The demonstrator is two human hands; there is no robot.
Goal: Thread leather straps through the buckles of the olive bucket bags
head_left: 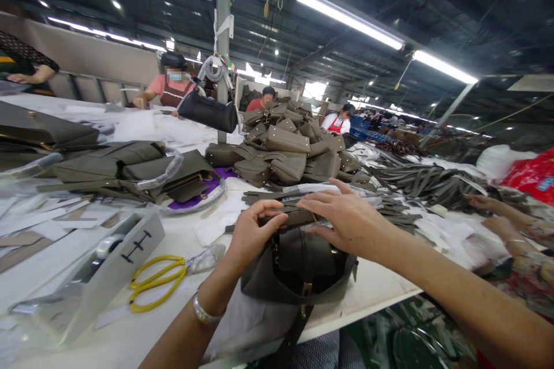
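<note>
A dark olive handbag (298, 282) stands at the table's front edge, with its flap toward me and a strap (295, 331) hanging from its front. Above its top runs a flat olive handle (298, 219) between my two hands. My left hand (253, 233) has thumb and fingers closed on the handle's left end. On the right, my right hand (346, 216) bends its fingers and thumb around the other end. The fingertips partly hide the handle's ends. Yellow-handled scissors (160, 279), their blades wrapped in clear plastic, lie left of my left wrist.
A white tape dispenser (99, 288) stands at left. Olive bags are piled behind (281, 150) and at left (116, 170). Bundled straps (424, 181) lie at right, near a co-worker's hands (502, 219). A black bag (208, 110) hangs by a post. Other people work across the table.
</note>
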